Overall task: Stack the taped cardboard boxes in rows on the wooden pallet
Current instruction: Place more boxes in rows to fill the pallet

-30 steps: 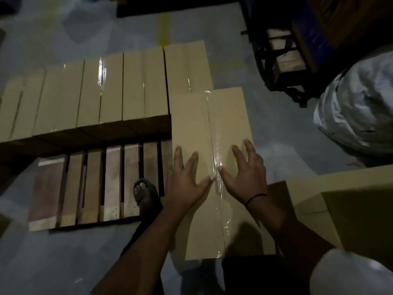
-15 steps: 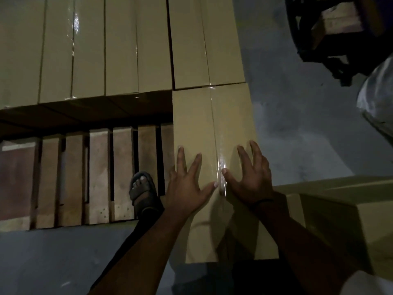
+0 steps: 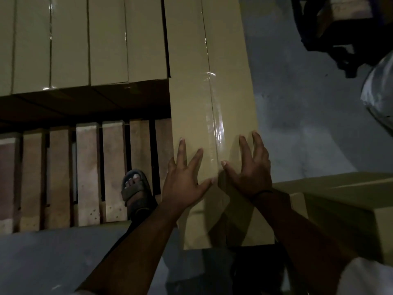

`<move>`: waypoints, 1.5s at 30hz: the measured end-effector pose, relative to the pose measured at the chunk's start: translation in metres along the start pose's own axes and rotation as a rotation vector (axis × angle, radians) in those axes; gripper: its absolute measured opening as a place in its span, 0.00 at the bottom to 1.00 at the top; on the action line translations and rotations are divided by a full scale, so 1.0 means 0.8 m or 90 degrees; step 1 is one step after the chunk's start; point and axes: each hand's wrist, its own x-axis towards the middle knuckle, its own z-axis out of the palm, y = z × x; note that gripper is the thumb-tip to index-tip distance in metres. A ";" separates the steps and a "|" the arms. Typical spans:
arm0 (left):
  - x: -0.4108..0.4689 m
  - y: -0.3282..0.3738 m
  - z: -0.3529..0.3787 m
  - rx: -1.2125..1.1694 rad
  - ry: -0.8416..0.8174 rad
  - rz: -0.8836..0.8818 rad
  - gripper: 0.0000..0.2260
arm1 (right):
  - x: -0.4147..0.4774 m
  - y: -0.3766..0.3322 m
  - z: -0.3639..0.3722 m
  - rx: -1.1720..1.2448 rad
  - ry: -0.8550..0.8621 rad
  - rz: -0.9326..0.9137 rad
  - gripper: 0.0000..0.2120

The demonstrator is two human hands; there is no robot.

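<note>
Left hand and right hand, both flat, fingers spread wide, pressing the top of a tan cardboard box with glossy clear tape along its centre seam, lying at the wooden pallet's 3 o'clock end, abutting the box row at 12 o'clock.

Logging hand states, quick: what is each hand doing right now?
Left hand: open, fingers spread, pressing on top of the taped box.
Right hand: open, fingers spread, pressing on the same box.
</note>
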 end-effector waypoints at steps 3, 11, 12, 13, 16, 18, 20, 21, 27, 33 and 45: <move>0.006 -0.004 0.002 0.011 -0.013 0.004 0.41 | 0.003 0.004 0.006 0.005 -0.004 0.002 0.41; 0.012 -0.010 0.013 0.002 -0.021 -0.005 0.41 | 0.006 0.010 0.021 0.000 -0.012 -0.016 0.40; 0.011 -0.009 0.012 -0.003 -0.018 -0.009 0.41 | 0.006 0.008 0.022 -0.002 -0.007 -0.016 0.40; 0.011 -0.009 0.012 -0.007 -0.017 -0.013 0.41 | 0.006 0.008 0.023 -0.003 -0.006 -0.016 0.40; 0.011 -0.013 0.010 -0.004 -0.024 -0.009 0.41 | 0.006 0.009 0.025 -0.012 -0.014 -0.019 0.40; 0.011 -0.016 0.009 0.006 -0.041 -0.005 0.42 | 0.006 0.009 0.027 -0.020 -0.019 -0.018 0.40; 0.012 -0.013 0.009 0.021 -0.074 -0.013 0.46 | 0.006 0.006 0.027 -0.027 -0.029 -0.005 0.39; 0.012 -0.011 0.010 0.031 -0.092 -0.019 0.48 | 0.005 0.004 0.026 -0.028 -0.036 0.005 0.39; 0.006 -0.002 0.009 0.102 -0.157 -0.021 0.54 | -0.005 -0.005 0.009 -0.048 -0.114 0.041 0.40; -0.048 0.003 0.022 0.127 -0.202 -0.016 0.55 | -0.061 0.001 -0.001 -0.095 -0.181 0.010 0.40; -0.157 0.029 0.074 0.133 -0.213 -0.085 0.63 | -0.199 0.021 -0.035 -0.057 -0.399 0.075 0.51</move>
